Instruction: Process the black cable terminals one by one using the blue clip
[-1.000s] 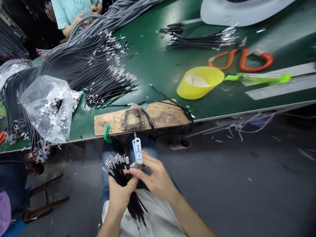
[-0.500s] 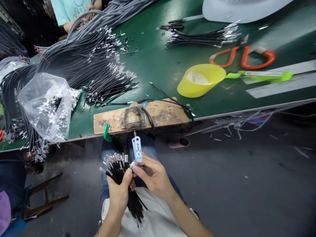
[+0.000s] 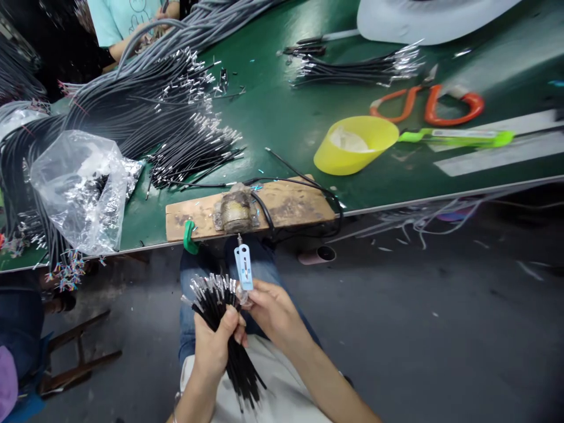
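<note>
Gripping the wire bundle, the left hand has risen slightly, the right hand pinching one tip at the blue gauge.

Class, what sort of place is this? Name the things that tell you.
Probably a cable assembly workshop: heaps of cut cables with metal tips cover a green bench, and the left hand grips a bundle.

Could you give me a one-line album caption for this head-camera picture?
Left hand grips a bundle of black cables; right hand pinches one tip below a wooden jig.
</note>
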Available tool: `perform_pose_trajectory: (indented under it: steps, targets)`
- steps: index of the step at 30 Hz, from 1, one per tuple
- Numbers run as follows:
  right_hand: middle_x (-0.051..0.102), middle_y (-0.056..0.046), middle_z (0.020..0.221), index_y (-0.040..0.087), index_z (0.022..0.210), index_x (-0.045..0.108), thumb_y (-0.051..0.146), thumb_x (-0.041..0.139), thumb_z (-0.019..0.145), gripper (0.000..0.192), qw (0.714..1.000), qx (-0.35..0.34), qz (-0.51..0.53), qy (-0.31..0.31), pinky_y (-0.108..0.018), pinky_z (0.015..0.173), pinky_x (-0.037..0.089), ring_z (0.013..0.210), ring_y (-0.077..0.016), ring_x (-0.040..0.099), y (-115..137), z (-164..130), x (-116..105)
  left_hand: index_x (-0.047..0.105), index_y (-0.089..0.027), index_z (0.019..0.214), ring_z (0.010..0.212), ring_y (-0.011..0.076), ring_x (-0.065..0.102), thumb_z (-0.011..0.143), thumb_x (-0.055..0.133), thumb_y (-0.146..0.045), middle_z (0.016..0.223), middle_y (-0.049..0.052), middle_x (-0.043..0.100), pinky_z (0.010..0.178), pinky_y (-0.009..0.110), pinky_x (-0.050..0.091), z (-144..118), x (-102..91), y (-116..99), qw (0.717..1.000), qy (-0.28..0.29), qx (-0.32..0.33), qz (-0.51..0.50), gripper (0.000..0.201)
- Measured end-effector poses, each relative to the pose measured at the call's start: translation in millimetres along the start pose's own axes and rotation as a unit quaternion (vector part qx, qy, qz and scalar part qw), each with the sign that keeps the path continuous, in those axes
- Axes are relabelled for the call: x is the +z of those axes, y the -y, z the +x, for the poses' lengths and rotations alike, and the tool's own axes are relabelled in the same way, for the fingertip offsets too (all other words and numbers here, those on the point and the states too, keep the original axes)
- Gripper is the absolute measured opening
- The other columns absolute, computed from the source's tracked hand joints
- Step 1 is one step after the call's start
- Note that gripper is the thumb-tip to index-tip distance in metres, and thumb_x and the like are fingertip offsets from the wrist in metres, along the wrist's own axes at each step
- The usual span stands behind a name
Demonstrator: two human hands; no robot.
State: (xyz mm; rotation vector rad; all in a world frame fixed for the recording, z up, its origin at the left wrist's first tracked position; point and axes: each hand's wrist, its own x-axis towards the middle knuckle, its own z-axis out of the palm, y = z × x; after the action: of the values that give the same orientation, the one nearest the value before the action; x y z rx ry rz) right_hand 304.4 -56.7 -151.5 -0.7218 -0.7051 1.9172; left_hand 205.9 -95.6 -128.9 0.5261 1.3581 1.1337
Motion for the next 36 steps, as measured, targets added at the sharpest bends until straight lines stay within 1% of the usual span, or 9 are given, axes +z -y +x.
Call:
perform_pose_trajectory:
  steps: [6,13,19,24,26,28,31,33,36]
  targets:
    - [0.056,-0.001,0.067,0.015,0.073,0.063,0.038,0.065,0.071,0.023,0.991,-0.027,-0.128,0.012,-0.024,0.055,0.042,0.059,-0.0126,0.052,13,0,-7,0.058,-0.015,0.052,0.033,0.0076,0.037,0.069,0.065,-0.048,0.038,-0.003,0.043,0.036,0.022,0.034,0,-3.8,0,0.996,-0.008,0.023,0.091,0.037]
    - [0.043,0.003,0.050,0.017,0.051,0.050,0.040,0.059,0.074,0.033,0.953,-0.085,-0.253,-0.144,-0.022,0.047,0.036,0.049,-0.0098,0.040,10,3,-7,0.061,-0.017,0.055,0.053,0.0128,0.054,0.064,0.069,-0.025,0.056,0.000,0.060,0.057,0.025,0.048,-3,-1.2,-3,0.980,-0.094,0.065,0.163,0.015]
    - [0.056,-0.002,0.069,0.015,0.071,0.063,0.038,0.064,0.072,0.022,0.983,-0.035,-0.177,0.027,-0.024,0.057,0.044,0.061,-0.0136,0.053,11,0,-18,0.057,-0.014,0.054,0.035,0.0069,0.036,0.067,0.065,-0.046,0.040,-0.003,0.044,0.036,0.021,0.034,-1,-1.7,0,0.992,-0.028,0.022,0.117,0.035]
    - [0.049,0.002,0.057,0.017,0.061,0.053,0.034,0.061,0.076,0.024,0.986,-0.065,-0.144,-0.057,-0.024,0.047,0.039,0.050,-0.0111,0.046,-3,-5,-6,0.052,-0.016,0.050,0.037,0.0072,0.039,0.063,0.068,-0.047,0.042,-0.003,0.046,0.039,0.022,0.038,-1,1.1,3,0.994,-0.037,0.033,0.102,0.038]
    - [0.047,0.002,0.057,0.018,0.059,0.050,0.025,0.057,0.079,0.023,0.957,-0.155,-0.216,-0.112,-0.024,0.048,0.038,0.053,-0.0117,0.046,-6,-6,0,0.050,-0.017,0.049,0.040,0.0076,0.040,0.061,0.071,-0.043,0.042,-0.004,0.046,0.042,0.021,0.039,-2,3.3,3,0.991,-0.064,0.043,0.106,0.035]
    - [0.049,0.001,0.060,0.018,0.063,0.052,0.012,0.054,0.078,0.017,0.891,-0.282,-0.321,-0.154,-0.025,0.054,0.039,0.058,-0.0127,0.046,-6,-7,4,0.051,-0.017,0.050,0.040,0.0074,0.039,0.063,0.069,-0.042,0.043,-0.005,0.045,0.040,0.021,0.037,-2,4.5,4,0.989,-0.081,0.050,0.115,0.034]
    - [0.054,-0.001,0.068,0.019,0.077,0.056,0.000,0.050,0.075,0.021,0.800,-0.413,-0.415,-0.131,-0.028,0.059,0.042,0.064,-0.0143,0.049,-4,-7,2,0.052,-0.017,0.051,0.037,0.0073,0.036,0.070,0.062,-0.045,0.039,-0.005,0.041,0.038,0.021,0.033,-1,3.1,4,0.987,-0.075,0.054,0.128,0.036]
    - [0.055,-0.002,0.070,0.020,0.082,0.057,-0.002,0.049,0.075,0.024,0.790,-0.430,-0.428,-0.084,-0.028,0.059,0.043,0.065,-0.0153,0.051,-2,-9,-1,0.052,-0.017,0.052,0.036,0.0071,0.034,0.070,0.060,-0.047,0.038,-0.005,0.040,0.037,0.021,0.031,0,1.4,4,0.986,-0.082,0.059,0.130,0.036]
    - [0.056,-0.003,0.071,0.021,0.083,0.056,0.002,0.051,0.076,0.020,0.818,-0.396,-0.416,-0.027,-0.030,0.061,0.045,0.066,-0.0164,0.053,0,-16,-4,0.055,-0.016,0.053,0.037,0.0073,0.036,0.068,0.063,-0.045,0.040,-0.005,0.041,0.038,0.021,0.032,1,0.8,1,0.982,-0.112,0.069,0.132,0.034]
